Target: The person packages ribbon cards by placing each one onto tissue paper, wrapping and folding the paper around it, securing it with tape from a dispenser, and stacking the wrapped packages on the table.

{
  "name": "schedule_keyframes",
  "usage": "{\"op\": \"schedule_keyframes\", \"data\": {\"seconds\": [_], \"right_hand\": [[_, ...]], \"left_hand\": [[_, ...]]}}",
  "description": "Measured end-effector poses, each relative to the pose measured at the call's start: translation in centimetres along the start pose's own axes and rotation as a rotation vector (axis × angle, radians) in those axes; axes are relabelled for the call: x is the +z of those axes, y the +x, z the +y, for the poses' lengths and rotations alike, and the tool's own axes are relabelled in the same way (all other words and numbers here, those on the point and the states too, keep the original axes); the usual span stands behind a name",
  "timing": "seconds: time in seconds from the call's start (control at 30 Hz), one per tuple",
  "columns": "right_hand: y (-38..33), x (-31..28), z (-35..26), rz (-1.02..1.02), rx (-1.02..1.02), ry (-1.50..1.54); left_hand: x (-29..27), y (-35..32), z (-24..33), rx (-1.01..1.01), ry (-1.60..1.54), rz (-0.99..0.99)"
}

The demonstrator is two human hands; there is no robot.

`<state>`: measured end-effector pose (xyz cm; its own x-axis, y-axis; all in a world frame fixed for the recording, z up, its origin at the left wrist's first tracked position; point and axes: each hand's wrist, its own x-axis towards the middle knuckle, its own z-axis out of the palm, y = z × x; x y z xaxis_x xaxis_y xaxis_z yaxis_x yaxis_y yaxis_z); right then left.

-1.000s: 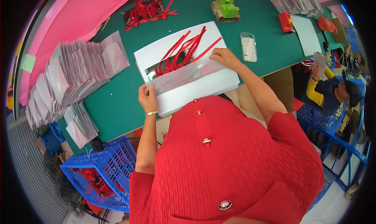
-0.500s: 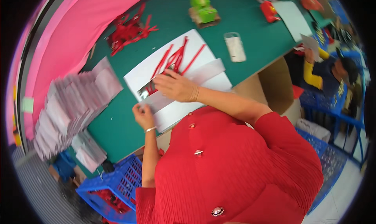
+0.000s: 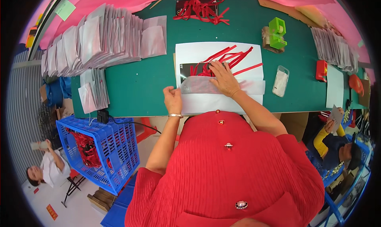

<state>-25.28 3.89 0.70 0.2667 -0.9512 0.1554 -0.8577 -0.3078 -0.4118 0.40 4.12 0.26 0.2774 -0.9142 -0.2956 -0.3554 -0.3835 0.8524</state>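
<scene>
On the table lies a stack of white paper (image 3: 260,70) with a black card (image 3: 185,69) on it. Several red ribbons (image 3: 244,56) fan out from the card to the upper right. A translucent strip (image 3: 194,84), like thin paper or film, lies across the card's near edge. My right hand (image 3: 225,79) rests on the card and ribbons, fingers stretched out, thumb against the strip. My left hand (image 3: 172,101) is closed at the strip's left end, fingertips pinched at its edge. What lies under my right palm is hidden.
More red ribbons on black cards (image 3: 202,8) lie at the back. A green tape dispenser (image 3: 278,32) and a clear case (image 3: 281,81) stand right. Translucent packets (image 3: 91,38) are stacked left. A blue crate (image 3: 115,147) stands below. Other people sit at both sides.
The view has turned, so the table now lies level. My right hand stays over the card and ribbons, and my left hand stays by the strip's left end.
</scene>
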Motion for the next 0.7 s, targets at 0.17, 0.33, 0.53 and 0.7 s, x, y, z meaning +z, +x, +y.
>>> {"op": "schedule_keyframes", "data": {"seconds": [0.17, 0.33, 0.53, 0.7], "right_hand": [[0.5, -0.1, 0.3, 0.016, -0.023, -0.011], [1.2, -0.4, 0.8, 0.0, -0.014, -0.065], [1.2, -0.5, -0.3, 0.017, -0.022, 0.094], [-0.6, -0.4, 0.2, 0.036, 0.029, 0.083]], "left_hand": [[1.2, 4.2, 3.0, -0.051, 0.056, -0.032], [3.4, 9.4, 7.2, 0.126, 0.278, -0.074], [4.2, 11.9, 5.4, 0.359, 0.37, 0.007], [5.9, 11.7, 5.0, 0.335, 0.171, -0.269]]}}
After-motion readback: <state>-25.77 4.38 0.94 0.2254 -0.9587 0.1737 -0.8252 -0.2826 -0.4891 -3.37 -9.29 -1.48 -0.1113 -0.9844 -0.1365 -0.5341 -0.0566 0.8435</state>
